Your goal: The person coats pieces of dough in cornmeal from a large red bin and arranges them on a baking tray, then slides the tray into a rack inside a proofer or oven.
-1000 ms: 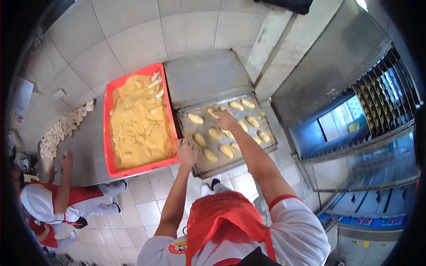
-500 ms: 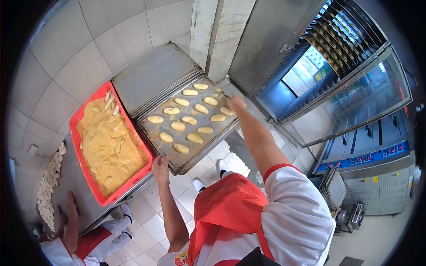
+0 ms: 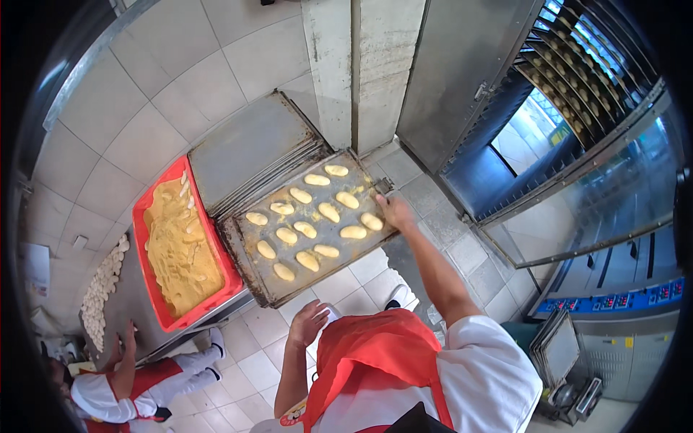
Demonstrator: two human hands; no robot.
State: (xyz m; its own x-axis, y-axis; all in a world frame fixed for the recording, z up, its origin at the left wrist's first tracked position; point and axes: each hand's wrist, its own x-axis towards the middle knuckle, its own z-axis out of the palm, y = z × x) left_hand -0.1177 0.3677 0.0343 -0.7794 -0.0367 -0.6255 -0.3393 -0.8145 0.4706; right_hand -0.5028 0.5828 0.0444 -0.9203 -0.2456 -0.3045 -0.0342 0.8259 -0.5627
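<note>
My right hand (image 3: 393, 211) grips the right edge of a dark metal baking tray (image 3: 289, 285). Several pale, oval dough pieces (image 3: 329, 212) lie on it in loose rows, with yellow crumbs scattered between them. My left hand (image 3: 309, 322) is off the tray, just below its near edge and close to my red apron (image 3: 368, 343). Its fingers are loosely extended and it holds nothing. The loaded tray rests at an angle beside a stack of empty trays (image 3: 253, 144), its left end next to a red plastic bin (image 3: 232, 278) of yellow crumbs (image 3: 180, 238).
At the right, a metal cabinet door (image 3: 451, 72) stands open, and racked trays of dough (image 3: 570, 79) show inside. A deck oven (image 3: 613, 299) is beyond. At the lower left, a co-worker (image 3: 123, 382) works by a metal table (image 3: 137, 289) bearing white dough pieces (image 3: 101, 296).
My left hand has let go of the tray's near left corner and come toward my apron. My right hand stays at the right edge. The whole view has shifted slightly.
</note>
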